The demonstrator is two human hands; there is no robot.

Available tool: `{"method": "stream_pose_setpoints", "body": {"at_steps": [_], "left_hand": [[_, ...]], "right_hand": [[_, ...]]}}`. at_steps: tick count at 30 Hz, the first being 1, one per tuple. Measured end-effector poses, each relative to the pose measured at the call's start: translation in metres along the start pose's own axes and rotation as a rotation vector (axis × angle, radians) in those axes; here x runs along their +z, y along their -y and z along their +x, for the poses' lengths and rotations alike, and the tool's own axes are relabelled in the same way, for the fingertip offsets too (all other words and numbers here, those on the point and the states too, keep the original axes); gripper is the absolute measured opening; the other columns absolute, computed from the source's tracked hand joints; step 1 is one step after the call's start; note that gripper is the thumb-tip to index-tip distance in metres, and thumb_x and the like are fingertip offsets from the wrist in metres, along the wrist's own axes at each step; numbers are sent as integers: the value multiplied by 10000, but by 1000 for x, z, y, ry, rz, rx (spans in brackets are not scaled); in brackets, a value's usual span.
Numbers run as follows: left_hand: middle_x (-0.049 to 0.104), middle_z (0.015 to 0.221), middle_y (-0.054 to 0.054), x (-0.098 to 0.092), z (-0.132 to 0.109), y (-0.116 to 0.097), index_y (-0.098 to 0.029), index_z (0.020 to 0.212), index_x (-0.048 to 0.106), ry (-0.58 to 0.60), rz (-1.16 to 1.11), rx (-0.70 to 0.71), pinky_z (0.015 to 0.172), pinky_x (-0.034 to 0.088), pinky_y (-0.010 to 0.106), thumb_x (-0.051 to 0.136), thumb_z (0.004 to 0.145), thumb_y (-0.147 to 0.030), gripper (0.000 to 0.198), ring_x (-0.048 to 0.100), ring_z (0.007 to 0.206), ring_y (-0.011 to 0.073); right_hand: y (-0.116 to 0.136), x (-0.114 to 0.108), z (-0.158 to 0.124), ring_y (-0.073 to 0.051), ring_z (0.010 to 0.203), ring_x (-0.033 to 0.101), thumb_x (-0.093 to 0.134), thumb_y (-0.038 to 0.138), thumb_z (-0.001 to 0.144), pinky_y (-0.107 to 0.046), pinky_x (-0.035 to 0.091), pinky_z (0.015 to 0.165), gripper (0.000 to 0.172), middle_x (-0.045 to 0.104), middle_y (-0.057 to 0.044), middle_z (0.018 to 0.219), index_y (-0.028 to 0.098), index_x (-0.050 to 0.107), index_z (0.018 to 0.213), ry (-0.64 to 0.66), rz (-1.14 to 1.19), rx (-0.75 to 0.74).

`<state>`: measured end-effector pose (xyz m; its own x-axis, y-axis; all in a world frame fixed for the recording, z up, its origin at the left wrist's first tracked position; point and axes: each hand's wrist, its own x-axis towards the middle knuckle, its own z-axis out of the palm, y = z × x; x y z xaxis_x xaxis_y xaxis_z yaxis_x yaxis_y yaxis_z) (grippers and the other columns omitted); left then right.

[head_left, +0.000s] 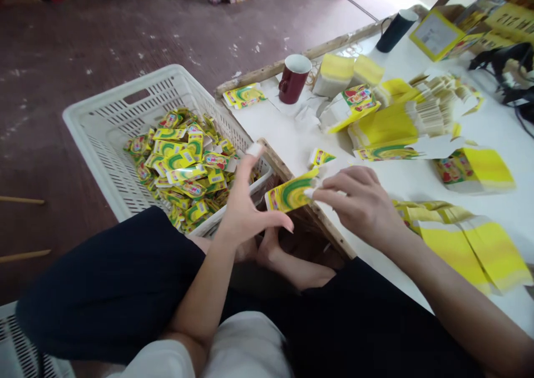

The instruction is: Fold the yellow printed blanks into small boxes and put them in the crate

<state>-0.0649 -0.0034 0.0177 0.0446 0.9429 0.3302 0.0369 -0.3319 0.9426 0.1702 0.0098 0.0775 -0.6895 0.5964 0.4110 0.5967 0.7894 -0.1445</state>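
Note:
My right hand (362, 202) pinches a small yellow and green folded carton (291, 192) at the near corner of the white table (496, 130). My left hand (246, 202) hovers just left of that carton, fingers spread apart and holding nothing, with tape on a fingertip. Below and left of it stands a white plastic crate (112, 113) holding several folded yellow and green cartons (183, 163). Another small folded carton (320, 156) lies on the table just beyond my hands.
Stacks of flat yellow carton blanks (400, 124) lie across the table, more near my right forearm (471, 244). A dark red mug (294, 77) and a black mug (394, 30) stand at the far edge. My crossed legs in dark trousers fill the foreground.

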Motion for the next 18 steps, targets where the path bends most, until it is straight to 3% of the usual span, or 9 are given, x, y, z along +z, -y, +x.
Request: {"method": "stream_pose_setpoints", "body": {"at_steps": [2, 4, 6, 8, 9, 13, 15, 18], "left_hand": [[506, 1498, 173, 3, -3, -8, -219, 1455, 434, 225, 126, -95, 1181, 367, 533, 932, 506, -616, 1143, 461, 1419, 397], [637, 1312, 127, 13, -8, -12, -198, 1377, 494, 298, 164, -174, 1046, 497, 457, 892, 653, -503, 880, 623, 1212, 331], [686, 1137, 70, 23, -13, -14, -198, 1281, 533, 214, 178, -175, 912, 545, 369, 823, 751, -433, 648, 676, 1027, 257], [680, 1081, 53, 30, -17, -13, -195, 1258, 520, 111, 211, -114, 857, 545, 329, 806, 765, -414, 610, 676, 970, 232], [673, 1090, 59, 33, -19, -12, -191, 1282, 497, 83, 237, -74, 856, 543, 323, 807, 764, -412, 643, 675, 977, 233], [630, 1198, 105, 39, -23, -7, -190, 1366, 410, 36, 373, 118, 913, 532, 339, 786, 794, -347, 702, 663, 1083, 258], [617, 1213, 103, 40, -24, -7, -209, 1340, 428, 82, 396, 203, 924, 531, 336, 769, 799, -281, 644, 654, 1115, 259], [617, 1180, 77, 41, -26, -7, -237, 1285, 452, 143, 358, 209, 892, 538, 321, 749, 787, -226, 580, 660, 1080, 240]], "right_hand": [[8, -4, 0, -191, 924, 593, 509, 169, 1013, -429, 449, 1050, 209, 703, 14, 919, 305, 665, 1048, 50, -18, -137], [17, -3, 1, -205, 1038, 599, 512, 203, 1015, -487, 362, 1172, 209, 692, 8, 1021, 326, 638, 1126, -14, -13, -129], [22, 2, 2, -270, 1219, 563, 582, 290, 982, -561, 324, 1201, 293, 652, -56, 1219, 311, 583, 1275, -174, 56, 62], [22, 8, 3, -335, 1341, 502, 650, 435, 935, -596, 379, 1166, 536, 582, -122, 1377, 270, 488, 1419, -291, 282, 327], [21, 12, 4, -340, 1352, 506, 650, 507, 923, -585, 424, 1138, 617, 575, -133, 1403, 258, 459, 1453, -284, 459, 452], [22, 19, 6, -288, 1222, 639, 554, 618, 953, -497, 530, 1057, 563, 712, -89, 1253, 255, 584, 1381, 49, 1143, 739], [24, 18, 7, -284, 1200, 658, 565, 654, 932, -476, 525, 1072, 570, 747, -74, 1188, 257, 645, 1334, 153, 1241, 758], [27, 13, 7, -283, 1247, 640, 532, 689, 929, -451, 506, 1107, 595, 742, -55, 1218, 294, 639, 1361, 164, 1127, 643]]}}
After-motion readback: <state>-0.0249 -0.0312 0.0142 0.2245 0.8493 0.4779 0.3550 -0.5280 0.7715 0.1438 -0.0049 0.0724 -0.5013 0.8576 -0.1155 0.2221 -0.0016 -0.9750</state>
